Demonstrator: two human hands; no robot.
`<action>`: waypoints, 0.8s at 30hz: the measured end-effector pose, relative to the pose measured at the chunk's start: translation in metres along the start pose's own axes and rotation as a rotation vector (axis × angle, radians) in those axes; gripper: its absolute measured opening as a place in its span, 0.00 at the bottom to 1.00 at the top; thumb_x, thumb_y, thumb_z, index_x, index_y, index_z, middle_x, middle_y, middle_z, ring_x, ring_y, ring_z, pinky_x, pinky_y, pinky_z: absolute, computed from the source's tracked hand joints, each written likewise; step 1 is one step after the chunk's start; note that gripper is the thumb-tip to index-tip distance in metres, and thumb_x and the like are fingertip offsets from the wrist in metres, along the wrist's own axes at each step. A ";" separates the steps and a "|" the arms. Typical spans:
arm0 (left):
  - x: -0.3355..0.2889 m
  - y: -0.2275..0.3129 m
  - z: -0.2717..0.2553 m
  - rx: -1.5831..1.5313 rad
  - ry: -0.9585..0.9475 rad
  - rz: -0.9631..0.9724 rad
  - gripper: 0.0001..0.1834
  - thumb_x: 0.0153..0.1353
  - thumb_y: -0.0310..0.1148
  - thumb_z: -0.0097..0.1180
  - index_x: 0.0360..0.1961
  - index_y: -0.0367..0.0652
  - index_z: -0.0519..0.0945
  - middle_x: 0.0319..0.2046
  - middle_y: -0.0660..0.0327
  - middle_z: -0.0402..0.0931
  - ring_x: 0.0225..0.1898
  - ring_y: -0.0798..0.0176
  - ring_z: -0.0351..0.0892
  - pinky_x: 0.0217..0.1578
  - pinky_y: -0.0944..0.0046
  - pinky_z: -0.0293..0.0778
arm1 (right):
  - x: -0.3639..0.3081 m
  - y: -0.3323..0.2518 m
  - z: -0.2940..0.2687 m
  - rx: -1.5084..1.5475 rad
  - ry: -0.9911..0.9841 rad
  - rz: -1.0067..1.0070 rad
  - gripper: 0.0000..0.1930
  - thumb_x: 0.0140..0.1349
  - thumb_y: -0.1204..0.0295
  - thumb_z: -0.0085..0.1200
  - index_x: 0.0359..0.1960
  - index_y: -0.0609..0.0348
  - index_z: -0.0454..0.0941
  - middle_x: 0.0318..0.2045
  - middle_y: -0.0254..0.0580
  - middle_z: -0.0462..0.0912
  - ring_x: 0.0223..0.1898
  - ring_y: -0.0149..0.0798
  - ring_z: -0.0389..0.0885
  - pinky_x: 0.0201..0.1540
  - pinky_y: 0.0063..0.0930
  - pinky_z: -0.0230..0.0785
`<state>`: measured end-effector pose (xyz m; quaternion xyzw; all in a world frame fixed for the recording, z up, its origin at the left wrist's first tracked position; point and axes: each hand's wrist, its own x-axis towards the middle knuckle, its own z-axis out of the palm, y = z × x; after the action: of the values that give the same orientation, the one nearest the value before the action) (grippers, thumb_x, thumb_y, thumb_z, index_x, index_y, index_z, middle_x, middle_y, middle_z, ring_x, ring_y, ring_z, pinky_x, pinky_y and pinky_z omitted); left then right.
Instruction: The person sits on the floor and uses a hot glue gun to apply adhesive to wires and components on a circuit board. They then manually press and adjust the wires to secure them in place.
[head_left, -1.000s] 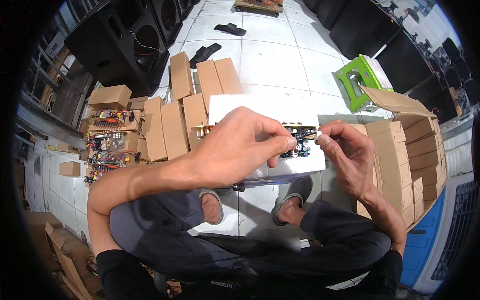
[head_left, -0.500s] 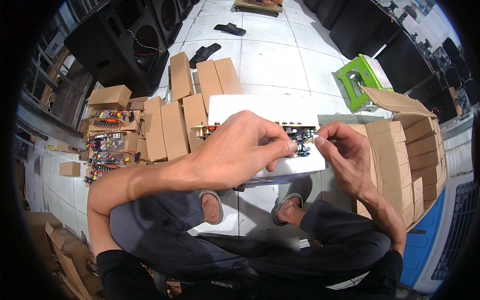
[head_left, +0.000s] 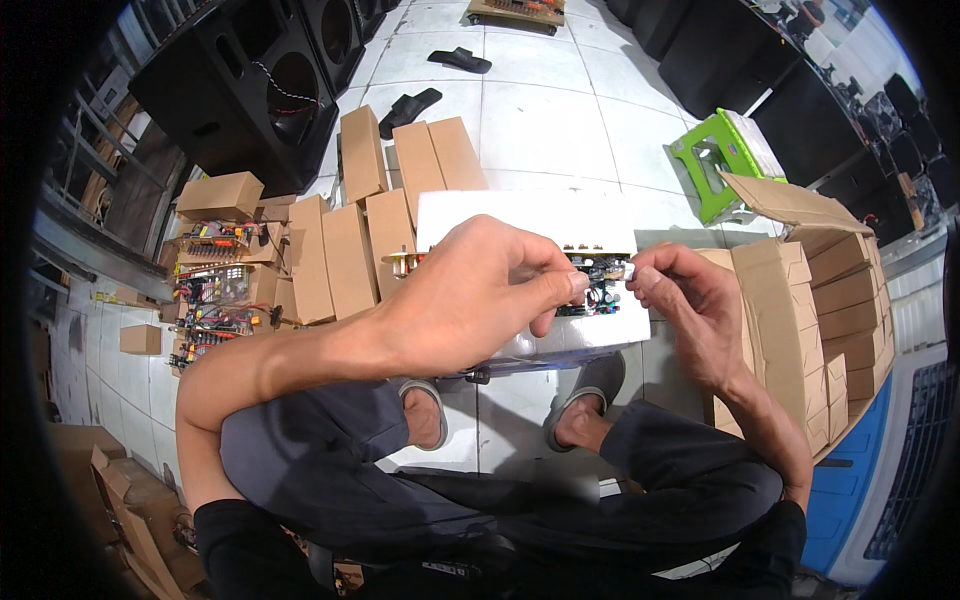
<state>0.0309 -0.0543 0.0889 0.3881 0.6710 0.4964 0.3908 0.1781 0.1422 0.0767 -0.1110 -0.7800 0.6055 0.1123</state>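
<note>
A circuit board (head_left: pixel 603 298) crowded with small electronic parts and dark wires lies on a white foam block (head_left: pixel 525 208) in front of me. My left hand (head_left: pixel 480 285) reaches over the board from the left and covers much of it. Its thumb and index finger are pinched together at the wires; what lies between them is hidden. At the board's right end my right hand (head_left: pixel 690 300) pinches a small white connector (head_left: pixel 628 271) between thumb and index finger. The fingertips of both hands are a short gap apart.
Brown cardboard boxes (head_left: pixel 345 255) stand left of the foam, beside stacked circuit boards (head_left: pixel 212 285). A large open carton (head_left: pixel 800 290) holding boxes is close on the right. Beyond are a green step stool (head_left: pixel 715 165), black slippers (head_left: pixel 410 110) and black speaker cabinets (head_left: pixel 235 90).
My left fingertips have shifted slightly up and left on the board. My right fingers have moved a little, and the white connector shows more plainly at their tips.
</note>
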 end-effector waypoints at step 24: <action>0.001 0.000 0.001 0.034 0.014 0.048 0.15 0.70 0.35 0.54 0.38 0.32 0.85 0.20 0.64 0.78 0.20 0.76 0.68 0.20 0.70 0.62 | 0.000 -0.001 -0.001 -0.062 -0.020 -0.093 0.07 0.70 0.74 0.56 0.42 0.66 0.79 0.30 0.29 0.79 0.32 0.20 0.71 0.34 0.17 0.66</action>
<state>0.0318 -0.0531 0.0888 0.4070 0.6727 0.4968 0.3674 0.1782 0.1435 0.0781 -0.0720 -0.8037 0.5764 0.1289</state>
